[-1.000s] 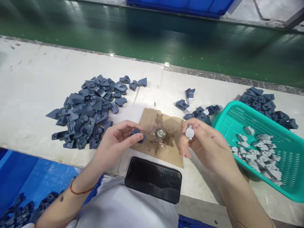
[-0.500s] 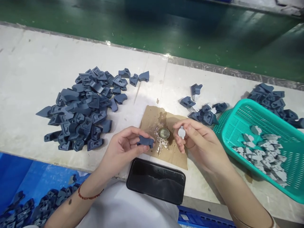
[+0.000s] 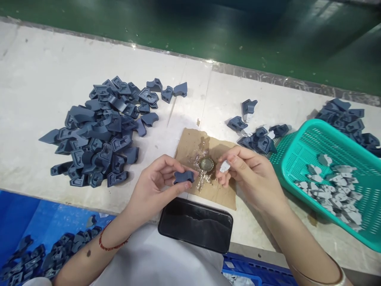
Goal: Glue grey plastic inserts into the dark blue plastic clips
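My left hand (image 3: 159, 180) holds a dark blue plastic piece (image 3: 183, 177) between thumb and fingers. A small pale grey piece (image 3: 224, 166) is pinched in my right hand (image 3: 248, 172), a short way to the right of the blue one; the two pieces are apart. Between and beyond the hands, a round metallic item (image 3: 206, 164) sits on a wet, glittery patch of brown cardboard (image 3: 222, 194). A black phone (image 3: 196, 225) lies at the table edge below the hands.
Dark blue pieces form a large pile (image 3: 98, 131) at left and a smaller group (image 3: 257, 141) right of centre. A green basket (image 3: 285, 159) holds grey pieces (image 3: 339, 190); more blue pieces (image 3: 345, 119) lie behind it. Blue bins with parts are below the table.
The grey piece has been turned in my right hand and its outline looks narrower and tilted. My left hand keeps its hold on the blue piece. The whole view has shifted slightly.
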The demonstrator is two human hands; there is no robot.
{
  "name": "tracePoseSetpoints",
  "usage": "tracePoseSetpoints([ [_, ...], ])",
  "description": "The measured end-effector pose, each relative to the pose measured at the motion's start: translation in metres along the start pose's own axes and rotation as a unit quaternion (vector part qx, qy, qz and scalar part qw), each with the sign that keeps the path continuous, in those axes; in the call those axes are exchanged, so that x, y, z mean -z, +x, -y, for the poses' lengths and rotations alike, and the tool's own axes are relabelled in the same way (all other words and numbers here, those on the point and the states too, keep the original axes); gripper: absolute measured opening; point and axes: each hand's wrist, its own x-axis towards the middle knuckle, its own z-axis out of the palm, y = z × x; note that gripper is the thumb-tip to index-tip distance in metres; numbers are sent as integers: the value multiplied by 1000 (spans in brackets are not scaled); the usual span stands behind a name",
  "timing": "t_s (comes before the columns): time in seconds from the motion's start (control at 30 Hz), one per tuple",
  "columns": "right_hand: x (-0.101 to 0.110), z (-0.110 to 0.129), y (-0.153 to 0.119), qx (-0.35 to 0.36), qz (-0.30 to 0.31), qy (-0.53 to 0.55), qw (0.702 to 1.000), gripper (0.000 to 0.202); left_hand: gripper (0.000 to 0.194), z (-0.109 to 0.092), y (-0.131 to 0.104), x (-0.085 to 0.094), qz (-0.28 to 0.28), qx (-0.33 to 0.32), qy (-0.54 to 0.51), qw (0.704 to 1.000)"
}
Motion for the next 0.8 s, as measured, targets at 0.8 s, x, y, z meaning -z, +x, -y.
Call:
tracePoseSetpoints([
  [0.8, 4, 2, -3, 75, -30, -131, 988, 8, 11, -1, -3, 0, -3, 6, 20, 1000],
])
